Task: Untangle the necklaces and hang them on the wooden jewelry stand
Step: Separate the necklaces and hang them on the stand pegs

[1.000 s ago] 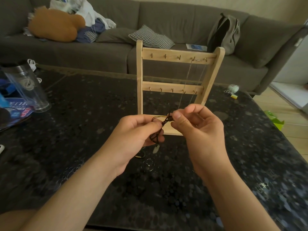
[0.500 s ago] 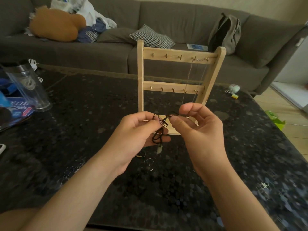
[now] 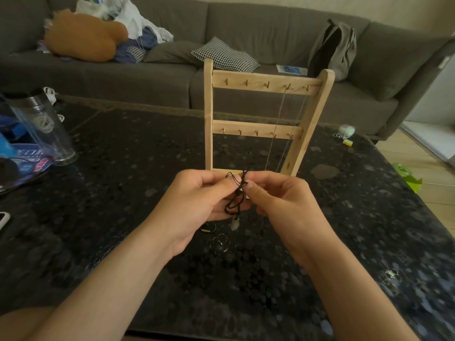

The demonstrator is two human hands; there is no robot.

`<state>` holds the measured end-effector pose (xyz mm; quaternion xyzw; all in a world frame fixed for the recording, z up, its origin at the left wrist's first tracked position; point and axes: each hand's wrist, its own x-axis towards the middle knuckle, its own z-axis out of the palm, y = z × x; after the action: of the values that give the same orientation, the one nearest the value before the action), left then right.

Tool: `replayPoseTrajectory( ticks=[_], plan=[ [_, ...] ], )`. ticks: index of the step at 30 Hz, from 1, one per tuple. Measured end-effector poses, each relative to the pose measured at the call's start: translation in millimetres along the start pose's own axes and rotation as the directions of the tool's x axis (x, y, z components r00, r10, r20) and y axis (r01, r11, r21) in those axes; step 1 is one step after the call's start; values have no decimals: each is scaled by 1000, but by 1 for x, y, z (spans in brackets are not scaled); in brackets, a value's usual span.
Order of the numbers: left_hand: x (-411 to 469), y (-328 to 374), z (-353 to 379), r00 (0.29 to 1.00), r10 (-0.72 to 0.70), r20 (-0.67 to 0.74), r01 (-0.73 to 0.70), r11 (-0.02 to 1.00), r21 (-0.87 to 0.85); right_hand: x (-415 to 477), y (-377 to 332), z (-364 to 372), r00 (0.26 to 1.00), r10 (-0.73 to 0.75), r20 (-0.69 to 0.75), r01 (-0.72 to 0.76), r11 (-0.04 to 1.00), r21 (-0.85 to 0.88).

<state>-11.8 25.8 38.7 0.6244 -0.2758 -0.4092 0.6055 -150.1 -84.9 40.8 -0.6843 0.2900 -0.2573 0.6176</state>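
Observation:
A wooden jewelry stand (image 3: 258, 81) with two hook rails stands upright on the dark table. A thin silver chain (image 3: 275, 129) hangs from hooks at the right end of its top rail. Just in front of the stand's base, my left hand (image 3: 197, 198) and my right hand (image 3: 283, 198) both pinch a tangled black cord necklace (image 3: 234, 203). Its pale pendant (image 3: 235, 223) dangles below my fingers. On the table under my hands lie a small dark cord piece with gold ends (image 3: 209, 228) and a thin ring-shaped chain (image 3: 220, 243).
A clear plastic bottle (image 3: 41, 126) and blue packaging (image 3: 22, 161) sit at the table's left. A white phone edge (image 3: 3, 219) shows far left. Small white and yellow items (image 3: 346, 134) lie at the back right. A grey sofa (image 3: 246, 33) with cushions and a backpack runs behind.
My hands have drawn closer together, the right fingers meeting the left at the knot. The cord's loop between them has shortened.

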Motion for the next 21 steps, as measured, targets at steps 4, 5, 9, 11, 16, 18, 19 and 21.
replayPoseTrajectory(
  ticks=[4, 5, 9, 11, 16, 18, 19, 21],
  plan=[
    [2, -2, -2, 999, 16, -44, -14, 999, 50, 2, 3, 1, 1000, -2, -2, 2, 998, -62],
    [3, -3, -2, 999, 22, -47, -19, 998, 65, 3, 4, 1, 1000, -3, -4, 3, 997, -71],
    [5, -6, -1, 998, 54, -32, -50, 994, 97, 3, 3, 3, 1000, 25, -12, -26, 999, -47],
    [8, -8, -1, 996, 79, -38, -74, 991, 115, 4, 3, 3, 997, 82, -2, -82, 996, -31],
    [11, -13, 3, 988, 116, -99, -113, 993, 36, 7, 4, 7, 985, 173, 23, -174, 984, 41],
    [12, -16, 6, 987, 107, -122, -111, 993, -28, 7, 4, 6, 982, 187, 19, -187, 982, 38],
    [12, -17, 8, 986, 104, -133, -111, 992, -52, 6, 3, 6, 981, 192, 24, -193, 980, 48],
    [13, -19, 10, 985, 93, -143, -109, 989, -105, 6, 3, 8, 976, 216, 32, -218, 970, 105]
  ],
)
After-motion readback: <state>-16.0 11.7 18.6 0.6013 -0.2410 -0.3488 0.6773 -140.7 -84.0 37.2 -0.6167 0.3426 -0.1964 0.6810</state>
